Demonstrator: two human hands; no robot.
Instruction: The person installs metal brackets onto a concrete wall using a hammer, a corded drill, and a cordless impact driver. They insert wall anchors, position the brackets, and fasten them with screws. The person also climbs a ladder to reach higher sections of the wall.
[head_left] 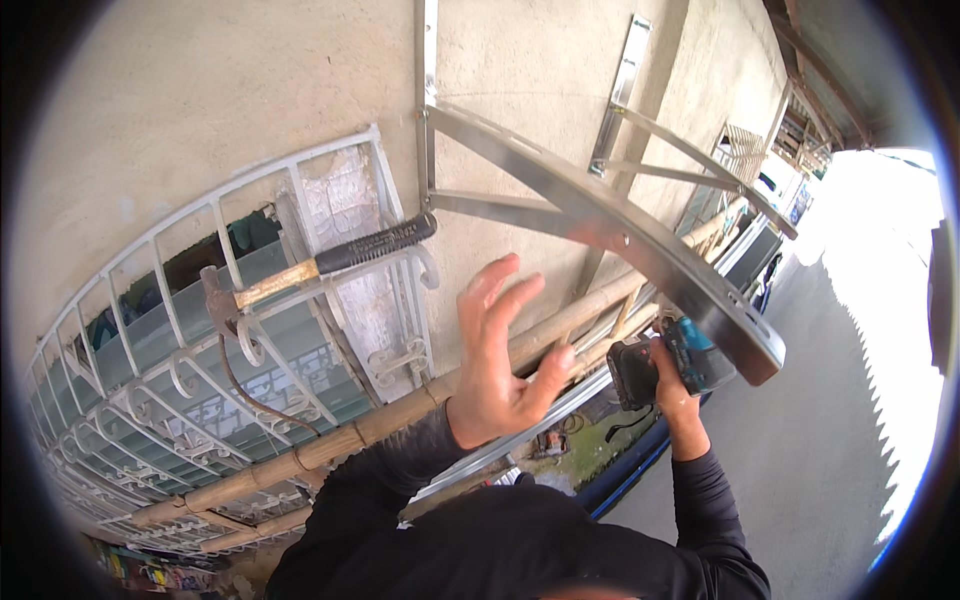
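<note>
My right hand (pixel 674 388) is wrapped round the handle of a teal and black cordless drill (pixel 698 356), partly hidden behind the end of a metal bracket arm. That shiny wall bracket (pixel 600 220) juts out from the wall toward me, with a brace below its arm. My left hand (pixel 505 350) is raised with its fingers apart and holds nothing. It is to the left of the bracket arm, touching nothing that I can see. Left of it, a hammer (pixel 290 280) with a black grip and a wooden shaft rests on the white window grille (pixel 215 215).
A second metal bracket (pixel 680 150) is fixed farther along the beige wall (pixel 560 60). Bamboo poles (pixel 350 440) run below the window and past my left arm. A thin curved rod (pixel 245 385) hangs below the hammer's head. Grey pavement (pixel 800 400) lies at the right.
</note>
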